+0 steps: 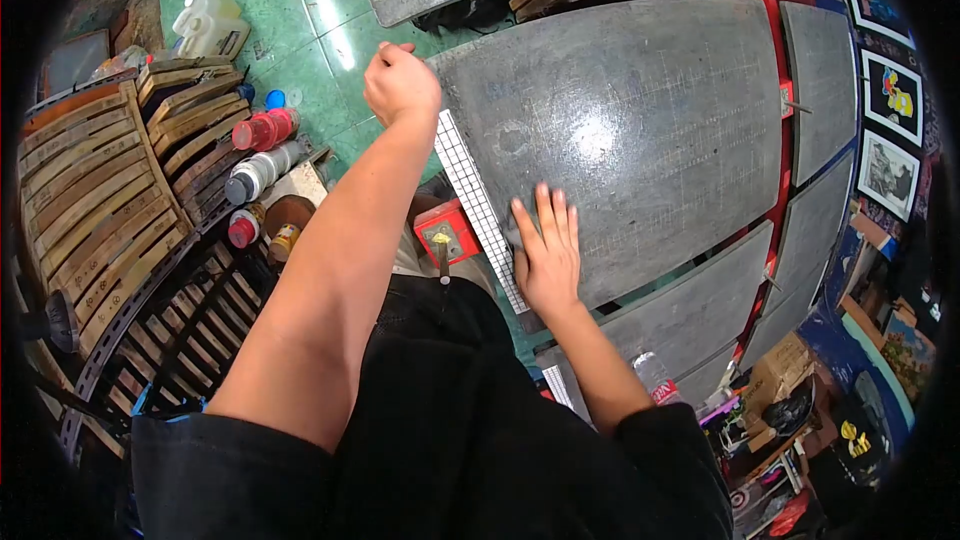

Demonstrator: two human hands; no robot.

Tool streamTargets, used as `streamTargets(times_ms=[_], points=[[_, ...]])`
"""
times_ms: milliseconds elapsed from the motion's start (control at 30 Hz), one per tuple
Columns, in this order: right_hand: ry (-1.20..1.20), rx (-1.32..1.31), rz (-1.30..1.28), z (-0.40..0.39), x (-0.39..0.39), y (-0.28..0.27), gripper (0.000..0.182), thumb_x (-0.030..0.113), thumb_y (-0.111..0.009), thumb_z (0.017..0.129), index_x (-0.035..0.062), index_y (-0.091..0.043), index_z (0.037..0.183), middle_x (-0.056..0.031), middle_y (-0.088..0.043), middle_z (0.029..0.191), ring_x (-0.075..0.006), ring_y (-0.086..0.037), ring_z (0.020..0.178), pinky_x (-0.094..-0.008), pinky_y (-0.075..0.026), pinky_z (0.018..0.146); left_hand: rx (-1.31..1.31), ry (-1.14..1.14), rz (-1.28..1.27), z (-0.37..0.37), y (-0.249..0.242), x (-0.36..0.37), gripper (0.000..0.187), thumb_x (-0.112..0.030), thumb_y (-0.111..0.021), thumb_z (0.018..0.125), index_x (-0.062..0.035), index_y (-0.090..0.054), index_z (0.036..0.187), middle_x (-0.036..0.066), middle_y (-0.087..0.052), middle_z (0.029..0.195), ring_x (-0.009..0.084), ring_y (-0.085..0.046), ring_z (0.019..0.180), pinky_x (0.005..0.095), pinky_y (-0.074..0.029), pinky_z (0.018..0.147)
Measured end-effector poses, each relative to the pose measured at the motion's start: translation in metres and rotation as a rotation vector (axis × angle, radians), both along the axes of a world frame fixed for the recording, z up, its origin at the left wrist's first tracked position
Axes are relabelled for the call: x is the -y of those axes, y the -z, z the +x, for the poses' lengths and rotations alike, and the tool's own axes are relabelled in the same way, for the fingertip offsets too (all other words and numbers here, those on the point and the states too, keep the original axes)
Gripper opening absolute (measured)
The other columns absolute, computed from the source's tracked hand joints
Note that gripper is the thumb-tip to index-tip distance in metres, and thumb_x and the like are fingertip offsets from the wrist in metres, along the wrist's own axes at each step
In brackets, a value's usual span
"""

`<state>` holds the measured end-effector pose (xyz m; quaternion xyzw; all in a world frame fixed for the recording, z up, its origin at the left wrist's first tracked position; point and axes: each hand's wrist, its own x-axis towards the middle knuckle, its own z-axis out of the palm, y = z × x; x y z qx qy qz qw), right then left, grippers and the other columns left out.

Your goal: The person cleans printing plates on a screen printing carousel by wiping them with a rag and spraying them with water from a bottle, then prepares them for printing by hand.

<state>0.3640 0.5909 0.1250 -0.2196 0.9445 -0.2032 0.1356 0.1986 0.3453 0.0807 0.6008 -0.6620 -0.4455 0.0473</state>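
A dark grey board point(640, 90) with a wet-looking shine and faint printed marks lies below me. My left hand point(402, 85) is curled closed beside the board's upper left corner; whatever its fingers may hold is hidden. My right hand point(548, 255) rests palm down on the board near its lower left edge, fingers stretched out. By its thumb is a small grey patch that I cannot make out. A white strip with a black grid point(470, 180) runs along the board's left edge, between my two hands.
More grey boards stand to the right on a red frame point(772, 140). At the left are a rack of wooden frames point(90, 190), bottles point(265, 130) and a white jug point(208, 28) on green floor. A plastic bottle point(652, 372) is beside my right forearm. Pictures point(888, 100) hang far right.
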Motion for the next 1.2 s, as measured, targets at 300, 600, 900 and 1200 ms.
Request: streamTargets(times_ms=[300, 600, 900, 1200], points=[[0.172, -0.305, -0.187, -0.164, 0.091, 0.021, 0.057, 0.013, -0.062, 0.095, 0.0085, -0.053, 0.151, -0.0253, -0.041, 0.162, -0.0446, -0.035, 0.152, -0.0576, -0.026, 0.126, 0.006, 0.005, -0.067, 0.002, 0.008, 0.000, 0.050, -0.038, -0.040, 0.102, -0.0098, -0.082, 0.098, 0.018, -0.077, 0.112, 0.0400, -0.069, 0.108, 0.0482, -0.050, 0.098], [0.252, -0.326, 0.094, -0.096, -0.112, 0.023, 0.051, 0.014, -0.050, 0.102, 0.0145, -0.053, 0.153, -0.0203, -0.040, 0.165, -0.0418, -0.031, 0.156, -0.0648, -0.014, 0.127, -0.005, -0.009, -0.066, -0.001, 0.010, 0.000, 0.050, -0.036, -0.041, 0.099, -0.0092, -0.083, 0.095, 0.019, -0.076, 0.112, 0.0403, -0.068, 0.108, 0.0487, -0.049, 0.098], [0.264, -0.263, -0.033, -0.101, -0.054, 0.021, 0.051, 0.021, -0.042, 0.105, 0.0017, -0.053, 0.150, -0.0272, -0.043, 0.161, -0.0480, -0.036, 0.151, -0.0577, -0.023, 0.126, 0.025, 0.019, -0.068, 0.001, 0.007, -0.001, 0.051, -0.035, -0.040, 0.097, -0.0092, -0.085, 0.093, 0.019, -0.076, 0.114, 0.0397, -0.068, 0.109, 0.0481, -0.049, 0.099], [0.271, -0.384, 0.046, -0.141, -0.079, 0.023, 0.053, 0.016, -0.055, 0.100, 0.0136, -0.052, 0.153, -0.0198, -0.042, 0.164, -0.0430, -0.034, 0.154, -0.0636, -0.023, 0.124, -0.009, -0.018, -0.056, 0.002, 0.007, -0.001, 0.051, -0.035, -0.041, 0.097, -0.0089, -0.084, 0.092, 0.020, -0.077, 0.111, 0.0396, -0.069, 0.107, 0.0473, -0.050, 0.098]])
